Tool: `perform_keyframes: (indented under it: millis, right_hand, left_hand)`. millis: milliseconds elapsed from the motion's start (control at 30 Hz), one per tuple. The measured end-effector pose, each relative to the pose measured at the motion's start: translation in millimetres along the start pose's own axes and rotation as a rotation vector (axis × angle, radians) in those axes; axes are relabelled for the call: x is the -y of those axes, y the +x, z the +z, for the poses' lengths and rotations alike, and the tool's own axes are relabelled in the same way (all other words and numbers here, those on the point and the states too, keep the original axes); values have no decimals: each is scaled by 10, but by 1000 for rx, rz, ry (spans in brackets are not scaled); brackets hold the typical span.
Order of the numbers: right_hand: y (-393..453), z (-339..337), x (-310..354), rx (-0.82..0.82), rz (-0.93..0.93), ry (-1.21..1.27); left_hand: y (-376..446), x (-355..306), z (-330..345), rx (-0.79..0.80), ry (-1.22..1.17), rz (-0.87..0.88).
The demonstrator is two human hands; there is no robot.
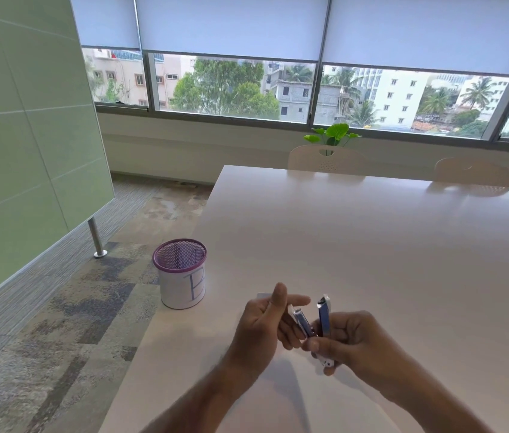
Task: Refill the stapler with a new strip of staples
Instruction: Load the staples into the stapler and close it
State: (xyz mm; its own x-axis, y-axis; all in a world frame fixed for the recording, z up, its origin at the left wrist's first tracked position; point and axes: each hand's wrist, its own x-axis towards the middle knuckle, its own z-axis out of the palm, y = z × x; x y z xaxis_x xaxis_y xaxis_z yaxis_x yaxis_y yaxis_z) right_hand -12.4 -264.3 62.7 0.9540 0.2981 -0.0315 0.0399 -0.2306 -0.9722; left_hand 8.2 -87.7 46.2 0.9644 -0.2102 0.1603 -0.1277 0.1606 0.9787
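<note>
The stapler [315,326] was held above the near part of the surface [371,245], between both hands and not resting on it. It was opened like a V: the top arm stood almost upright on the right side, and the other part leaned to the left. It seemed to be kept open in this way so that the channel for the staples was exposed and could be reached from above.

The right hand [345,337] was closed around the hinge end of the stapler, with its fingers [314,345] wrapped at the bottom. This grip was probably chosen because the hinge is the steadiest place to hold while the two parts are apart. The left hand [265,323] supported the leaning part from the left. Its lower fingers were bent against that part, while the thumb and the first finger were stretched out and free, perhaps ready to pinch something.

A strip of staples could not be made out in the picture; whether one was already in the channel could not be told. A small white thing lay on the surface just behind the left hand, but it was mostly hidden.

A mesh cup [180,273] with a purple rim stood to the left, near the edge of the surface, well apart from the hands.
</note>
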Motion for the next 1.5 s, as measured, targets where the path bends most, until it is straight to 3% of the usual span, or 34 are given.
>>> perform_keyframes:
  millis: [200,300,433,567,833,1500]
  right_hand:
    - [-3,94,39,6,34,98]
    - [-7,160,39,54,50,134]
    - [-31,182,48,67,50,159]
    - [-34,268,38,2,29,146]
    - [-33,477,10,-158,-64,345]
    - [13,479,-53,-103,-51,393]
  left_hand:
    - [111,53,140,-141,-84,-58]
    - [163,47,196,-51,-359,-181]
    - [167,95,217,41,-540,-195]
    - [172,112,254,-4,-555,-191]
    - [157,92,273,-91,-647,-178]
    - [151,99,272,-177,-661,-243]
